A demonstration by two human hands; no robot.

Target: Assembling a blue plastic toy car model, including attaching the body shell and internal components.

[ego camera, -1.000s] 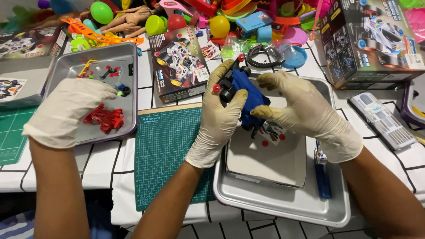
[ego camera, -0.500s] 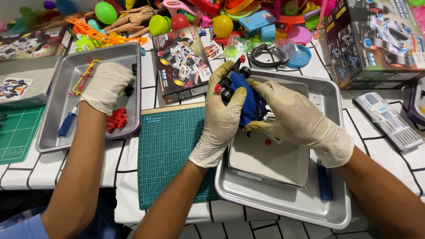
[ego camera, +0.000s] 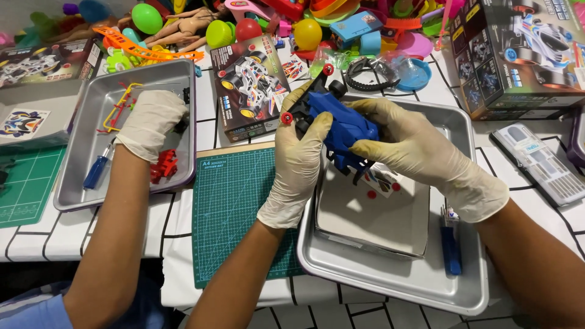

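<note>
Blue toy car (ego camera: 343, 125) clasped between both hands' fingers (ego camera: 317, 131).

1. A single head-worn camera looks steeply down and forward from above the white tiled tabletop (ego camera: 183, 222), close over the silver metal baking tray (ego camera: 390, 286).
2. The frame's far edge reaches the heap of colourful plastic toys (ego camera: 304, 24); no second view overlaps it.

White table (ego camera: 36, 244) with black grid lines fills view; bright plastic toy clutter (ego camera: 317, 24) heaped toward 12 o'clock.
</note>
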